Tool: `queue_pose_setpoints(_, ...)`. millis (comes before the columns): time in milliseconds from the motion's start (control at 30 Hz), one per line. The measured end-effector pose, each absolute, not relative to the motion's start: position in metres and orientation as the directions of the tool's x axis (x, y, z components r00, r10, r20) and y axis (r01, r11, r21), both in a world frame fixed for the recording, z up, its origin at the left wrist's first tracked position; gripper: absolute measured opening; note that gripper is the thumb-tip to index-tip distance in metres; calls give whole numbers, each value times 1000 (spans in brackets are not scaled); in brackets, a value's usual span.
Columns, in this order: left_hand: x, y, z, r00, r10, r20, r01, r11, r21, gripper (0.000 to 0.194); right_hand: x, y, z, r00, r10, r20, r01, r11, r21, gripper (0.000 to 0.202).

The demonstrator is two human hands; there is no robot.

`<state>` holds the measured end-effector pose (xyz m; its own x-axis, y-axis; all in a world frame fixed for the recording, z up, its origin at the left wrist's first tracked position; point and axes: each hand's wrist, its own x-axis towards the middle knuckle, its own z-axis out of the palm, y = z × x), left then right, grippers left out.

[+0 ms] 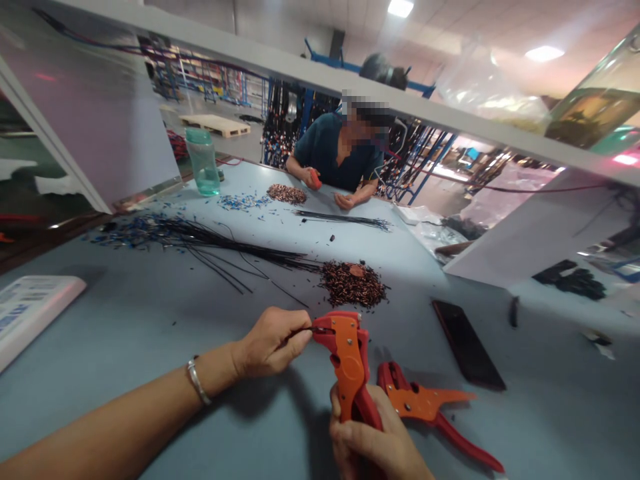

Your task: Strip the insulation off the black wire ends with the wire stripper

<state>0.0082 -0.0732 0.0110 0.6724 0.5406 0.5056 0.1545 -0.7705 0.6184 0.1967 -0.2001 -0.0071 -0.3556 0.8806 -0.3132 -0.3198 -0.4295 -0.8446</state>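
My right hand [367,427] grips the handles of an orange and red wire stripper [347,353], held upright above the table. Pinched between thumb and fingers of my left hand [275,340] is a thin black wire [306,329], its end at the stripper's jaws. Most of that wire is hidden in my hand. Just beyond the tool lies a heap of small copper and black wire offcuts [353,285]. A bundle of long black wires [250,248] stretches left from the heap, with blue-and-white ends [135,231]. A second wire stripper [425,400] rests on the table right of my right hand.
A dark phone [467,343] lies at the right and a white box [35,313] at the left edge. Across the table [200,400], a co-worker [335,153] holds a red tool near another offcut pile [287,194]. A green bottle [203,163] stands behind; a white beam [300,73] crosses above.
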Motion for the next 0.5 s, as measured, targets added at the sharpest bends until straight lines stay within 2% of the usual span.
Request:
queue_pose_setpoints(133,7,-72,11,636,581,508,154,-741,654,25,198,-199,-7,-332,895,-297,-359,-411,-838,35)
queue_pose_setpoints(267,5,-70,9,530,665,526,200,-701,685,29,206,-196,1,-220,945,-242,-498,-323,-805,28)
queue_pose_setpoints(367,5,-70,9,539,663,520,198,-699,687,30,210,-195,5,-196,958,-207,-539,-282,-794,24)
queue_pose_setpoints(500,7,-71,9,572,641,512,199,-714,672,30,210,-193,1,-281,953,-114,-550,-257,-794,37)
